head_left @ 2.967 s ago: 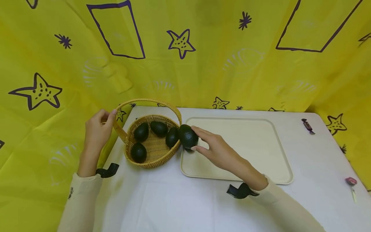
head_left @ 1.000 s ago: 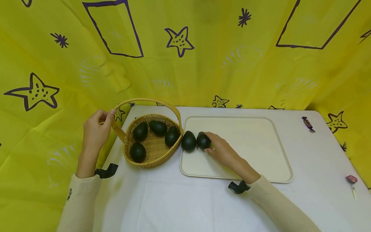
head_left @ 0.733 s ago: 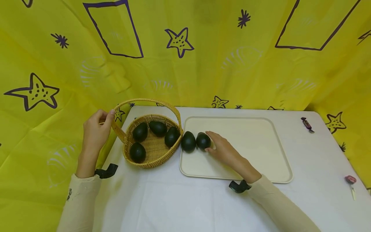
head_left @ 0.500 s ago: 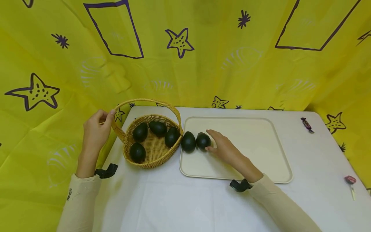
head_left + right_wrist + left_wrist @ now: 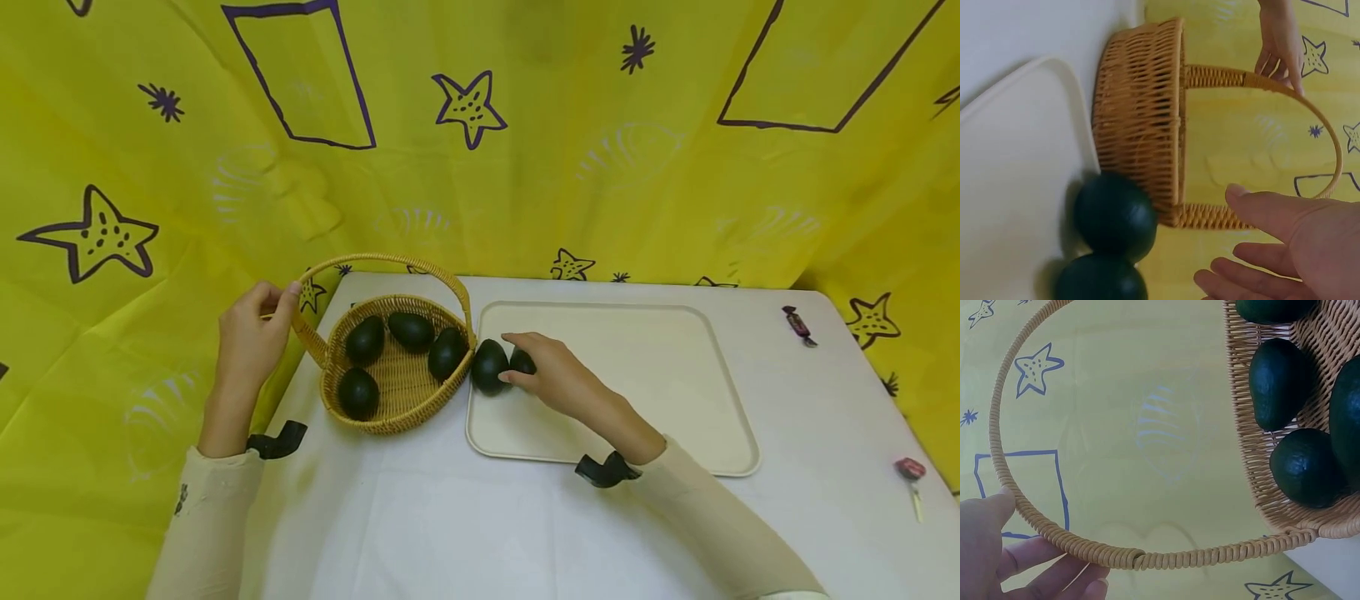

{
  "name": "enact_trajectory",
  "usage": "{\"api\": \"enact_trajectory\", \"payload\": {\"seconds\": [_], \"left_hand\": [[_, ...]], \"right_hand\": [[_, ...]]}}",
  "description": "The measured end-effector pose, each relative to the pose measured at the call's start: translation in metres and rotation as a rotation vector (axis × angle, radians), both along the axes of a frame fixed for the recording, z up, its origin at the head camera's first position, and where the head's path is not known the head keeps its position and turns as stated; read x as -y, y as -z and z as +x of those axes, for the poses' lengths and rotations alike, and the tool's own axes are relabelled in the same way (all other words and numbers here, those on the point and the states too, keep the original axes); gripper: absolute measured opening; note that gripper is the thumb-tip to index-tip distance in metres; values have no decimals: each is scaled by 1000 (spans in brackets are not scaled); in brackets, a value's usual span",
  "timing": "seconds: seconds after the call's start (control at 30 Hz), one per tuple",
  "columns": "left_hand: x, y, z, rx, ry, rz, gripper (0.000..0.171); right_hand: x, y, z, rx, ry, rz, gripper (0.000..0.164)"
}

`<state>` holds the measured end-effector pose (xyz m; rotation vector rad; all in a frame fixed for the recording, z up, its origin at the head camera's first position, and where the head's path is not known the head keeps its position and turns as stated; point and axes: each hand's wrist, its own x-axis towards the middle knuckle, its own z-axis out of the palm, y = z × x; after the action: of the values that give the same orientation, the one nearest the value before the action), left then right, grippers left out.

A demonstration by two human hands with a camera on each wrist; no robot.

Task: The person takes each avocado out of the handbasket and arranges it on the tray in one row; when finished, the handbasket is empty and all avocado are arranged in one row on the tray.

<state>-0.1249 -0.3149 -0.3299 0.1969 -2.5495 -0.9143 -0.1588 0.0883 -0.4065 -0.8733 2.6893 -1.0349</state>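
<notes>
My left hand (image 5: 253, 337) pinches the arched handle (image 5: 1079, 549) of a wicker basket (image 5: 401, 392) between thumb and fingers. Inside the basket lie several dark green avocados (image 5: 358, 393). Two more sit side by side on the left end of a cream tray (image 5: 637, 392): one avocado (image 5: 489, 367) against the basket's side, the other (image 5: 522, 361) partly hidden by my right hand (image 5: 558, 375). Thumb and fingers of that right hand are spread apart above the pair, holding nothing. The right wrist view shows it well off both avocados (image 5: 1116, 215).
A wrapped candy (image 5: 798, 326) lies at the back right of the white table (image 5: 450, 525), and a lollipop (image 5: 911, 475) near its right edge. Yellow cloth (image 5: 540, 192) with drawn stars hangs behind and on both sides.
My right hand set an avocado down on the tray beside another, let it go, drew slightly back, then moved left over the pair. The left hand stays on the handle.
</notes>
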Motion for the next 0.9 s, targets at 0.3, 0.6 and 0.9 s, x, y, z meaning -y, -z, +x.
{"api": "enact_trajectory", "payload": {"seconds": [0.3,0.6,0.9], "left_hand": [[1,0,-1,5,-1,3,57],[1,0,0,3,-2,12,58],[3,2,-2,0,8,10,58]], "right_hand": [[44,-15,-3,52,-133,34,62],[101,-25,-10,90,-279,93,63],[150,-28,-17,19,-393,149,60]]}}
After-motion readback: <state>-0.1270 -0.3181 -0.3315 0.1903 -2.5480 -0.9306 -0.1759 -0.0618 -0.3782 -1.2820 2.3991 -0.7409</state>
